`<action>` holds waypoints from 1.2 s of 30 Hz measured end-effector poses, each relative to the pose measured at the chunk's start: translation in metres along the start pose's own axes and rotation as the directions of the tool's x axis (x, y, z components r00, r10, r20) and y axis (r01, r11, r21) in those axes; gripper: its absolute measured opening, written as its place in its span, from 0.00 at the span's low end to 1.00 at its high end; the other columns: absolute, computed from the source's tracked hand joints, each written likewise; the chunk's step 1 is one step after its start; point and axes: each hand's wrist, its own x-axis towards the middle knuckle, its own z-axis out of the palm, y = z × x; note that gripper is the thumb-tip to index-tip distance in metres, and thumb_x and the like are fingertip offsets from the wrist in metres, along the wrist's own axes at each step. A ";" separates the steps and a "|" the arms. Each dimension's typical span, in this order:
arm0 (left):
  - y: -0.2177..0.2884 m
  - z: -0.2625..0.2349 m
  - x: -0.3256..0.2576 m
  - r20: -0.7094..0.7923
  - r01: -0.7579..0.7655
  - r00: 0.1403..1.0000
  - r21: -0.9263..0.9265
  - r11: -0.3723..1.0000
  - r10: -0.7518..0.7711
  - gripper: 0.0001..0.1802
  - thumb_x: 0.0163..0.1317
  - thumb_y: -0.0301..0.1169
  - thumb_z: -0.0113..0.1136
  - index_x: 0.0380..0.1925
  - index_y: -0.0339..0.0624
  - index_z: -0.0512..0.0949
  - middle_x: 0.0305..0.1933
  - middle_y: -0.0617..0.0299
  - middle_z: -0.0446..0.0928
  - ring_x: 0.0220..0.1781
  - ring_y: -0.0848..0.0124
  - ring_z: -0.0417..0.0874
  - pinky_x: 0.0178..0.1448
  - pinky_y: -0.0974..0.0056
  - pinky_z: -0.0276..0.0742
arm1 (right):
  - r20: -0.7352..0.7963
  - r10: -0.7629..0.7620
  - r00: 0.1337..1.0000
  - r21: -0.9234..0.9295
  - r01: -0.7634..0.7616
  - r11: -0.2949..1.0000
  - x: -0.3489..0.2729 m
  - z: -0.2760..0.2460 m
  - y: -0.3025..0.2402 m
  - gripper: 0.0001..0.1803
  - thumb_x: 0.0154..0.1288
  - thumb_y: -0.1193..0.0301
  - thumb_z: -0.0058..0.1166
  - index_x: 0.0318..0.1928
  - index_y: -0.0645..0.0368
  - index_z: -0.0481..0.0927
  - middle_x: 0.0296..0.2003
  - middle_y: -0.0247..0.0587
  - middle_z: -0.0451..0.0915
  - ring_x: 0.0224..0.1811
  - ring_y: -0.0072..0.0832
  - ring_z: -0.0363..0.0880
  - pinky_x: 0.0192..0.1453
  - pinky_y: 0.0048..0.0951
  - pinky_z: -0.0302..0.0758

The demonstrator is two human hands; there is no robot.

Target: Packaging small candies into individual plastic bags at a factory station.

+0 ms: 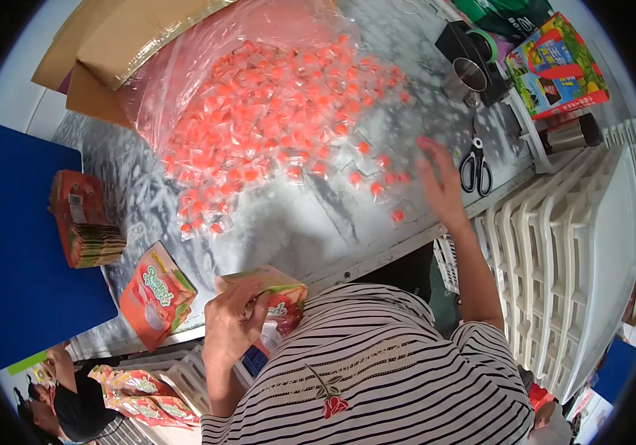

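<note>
At the table's near edge my left hand (235, 320) is closed on a red and tan pouch (285, 298), gripping it against the front of my striped shirt. My right hand (440, 182) reaches over the right part of the table, blurred, with its fingers stretched out and nothing visible in them. Just left of it lie a few red candies in clear wrappers (376, 188). These trail off from a large pile of wrapped candies (266, 111), which spreads out of a clear plastic bag (159, 100). Another flat pouch (156, 300) rests near the front left edge.
An open cardboard box (99, 55) stands behind the bag. At left, a pouch stack (95, 241) sits beside a blue panel (29, 245). Scissors (475, 169), a metal cup (468, 76) and a colourful box (557, 68) are at right, above stacked white crates (548, 259). Another person (77, 404) is lower left.
</note>
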 end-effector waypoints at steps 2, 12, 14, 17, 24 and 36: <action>-0.001 0.003 0.002 -0.010 0.009 1.000 -0.010 1.000 -0.009 0.10 0.54 0.20 0.64 0.38 0.36 0.81 0.29 0.54 0.82 0.21 0.69 0.80 0.26 0.67 0.72 | 0.097 -0.130 0.987 -0.126 0.142 0.982 -0.007 0.003 -0.009 0.28 0.60 0.61 0.59 0.60 0.57 0.74 0.65 0.47 0.65 0.69 0.49 0.58 0.73 0.48 0.54; 0.003 0.002 0.002 0.022 0.011 1.000 -0.006 1.000 -0.011 0.09 0.54 0.24 0.64 0.37 0.39 0.79 0.34 0.51 0.82 0.32 0.53 0.84 0.35 0.57 0.79 | 0.469 -0.249 0.847 -0.426 0.464 0.777 -0.024 0.062 -0.025 0.42 0.50 0.45 0.65 0.64 0.51 0.71 0.68 0.50 0.55 0.72 0.51 0.49 0.73 0.50 0.50; 0.005 0.000 0.005 0.062 -0.014 0.998 0.016 1.000 0.013 0.09 0.54 0.24 0.64 0.37 0.38 0.79 0.34 0.52 0.82 0.32 0.54 0.84 0.35 0.57 0.79 | 0.445 -0.281 0.850 -0.419 0.475 0.774 -0.023 0.069 -0.026 0.39 0.51 0.47 0.65 0.62 0.51 0.73 0.65 0.50 0.58 0.70 0.50 0.52 0.71 0.50 0.53; 0.005 0.000 0.007 0.057 -0.026 0.998 0.013 1.000 0.025 0.09 0.53 0.24 0.65 0.36 0.38 0.80 0.34 0.53 0.82 0.33 0.55 0.84 0.36 0.58 0.79 | 0.402 -0.317 0.859 -0.431 0.482 0.763 -0.024 0.076 -0.024 0.32 0.53 0.52 0.65 0.57 0.52 0.76 0.61 0.48 0.63 0.66 0.49 0.57 0.67 0.48 0.58; 0.006 -0.001 0.015 -0.048 -0.101 0.994 -0.071 0.992 0.097 0.07 0.54 0.22 0.65 0.35 0.36 0.81 0.33 0.57 0.83 0.20 0.69 0.79 0.24 0.67 0.73 | 0.332 -0.324 0.886 -0.420 0.447 0.790 -0.033 0.056 -0.022 0.23 0.55 0.58 0.64 0.50 0.53 0.79 0.58 0.43 0.68 0.62 0.48 0.63 0.63 0.47 0.62; 0.010 0.003 0.031 -0.039 -0.136 0.990 -0.104 0.985 0.132 0.08 0.54 0.21 0.64 0.35 0.36 0.80 0.29 0.53 0.80 0.23 0.64 0.80 0.29 0.64 0.75 | 0.188 -0.468 0.863 -0.431 0.501 0.751 -0.005 0.061 0.012 0.14 0.56 0.70 0.65 0.43 0.55 0.79 0.36 0.34 0.80 0.32 0.28 0.78 0.26 0.27 0.73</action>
